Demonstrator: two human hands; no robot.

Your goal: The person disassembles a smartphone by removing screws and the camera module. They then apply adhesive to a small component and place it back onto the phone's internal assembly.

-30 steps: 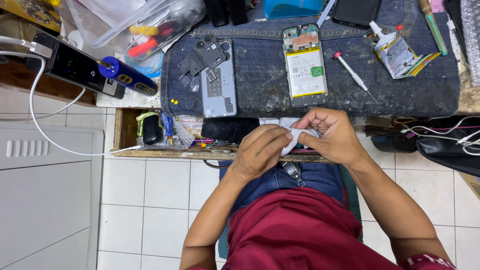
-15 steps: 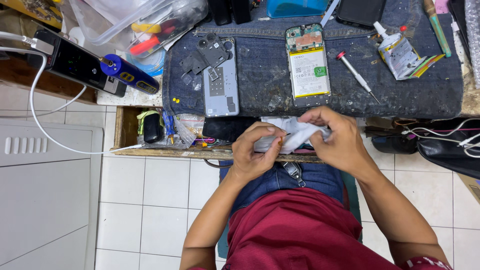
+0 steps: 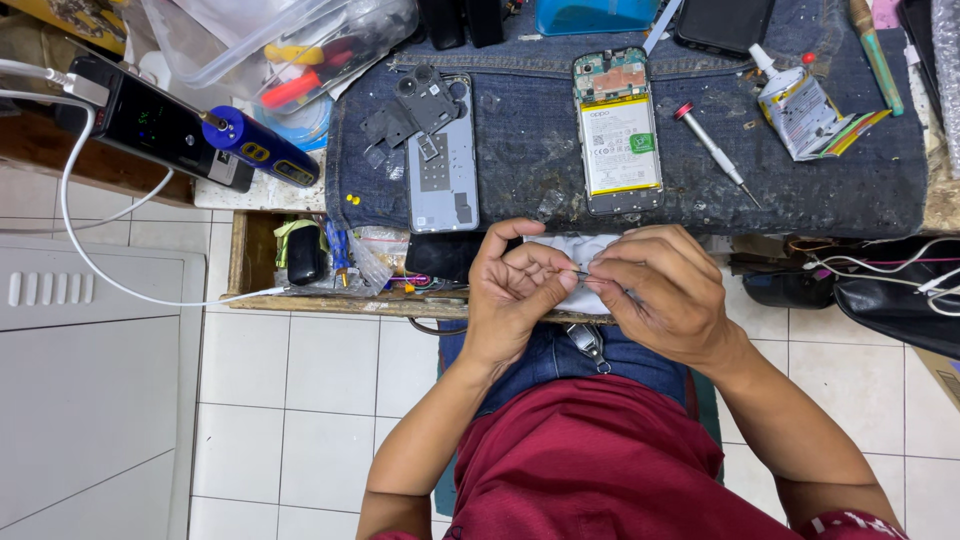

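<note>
Step in hand: both hands meet at the near edge of the surface [image 3: 820, 215], working a thin dark sliver [image 3: 582, 275] over a white cloth [image 3: 570, 250]; this looks like fine picking or peeling of a small part.
Left hand [image 3: 515, 290]: fingers curled, thumb and forefinger pinching the sliver's left end.
Right hand [image 3: 665, 295]: fingertips pressed together on the sliver's right end; what else it grips is hidden.
Where the thing is: between the fingertips, near of the opened phone [image 3: 617, 130], right of the grey back cover [image 3: 441, 155].
Next move calls for: a steady, light pull, as I judge it.
Change: half a second ago the hands held the cloth up, more spread; now they are closer together and lower.
</note>
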